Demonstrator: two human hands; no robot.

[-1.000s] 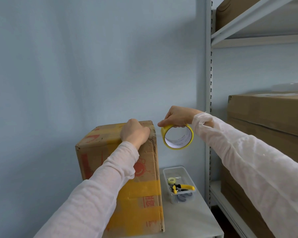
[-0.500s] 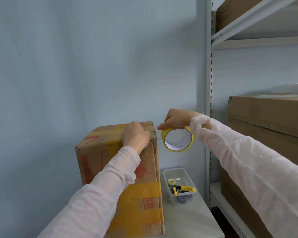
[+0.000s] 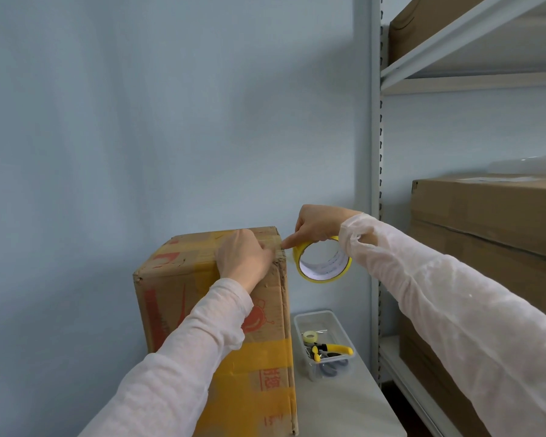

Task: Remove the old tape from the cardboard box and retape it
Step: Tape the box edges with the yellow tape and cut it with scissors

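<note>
Here, a pale blue wall (image 3: 139, 121) is seen behind everything, and a grey rack (image 3: 375, 152) loaded with brown cartons (image 3: 486, 216) is stood along the right. A white table (image 3: 344, 411) is set against the wall beside the rack. The box (image 3: 215, 310) is stood upright on the table's left part, banded with yellow tape on its front and top. The left hand (image 3: 243, 260) is laid on the box's top by the right edge, seen from the back, with its fingers bent down onto the cardboard; whether anything is pinched under them cannot be told. The right hand (image 3: 319, 225) is closed over the roll (image 3: 323, 263) from above, its forefinger stretched out to the box's top right corner. The yellow roll is held in the air just beside that corner. A clear tub (image 3: 344, 329) is placed on the table right of the box, with small tools inside.
</note>
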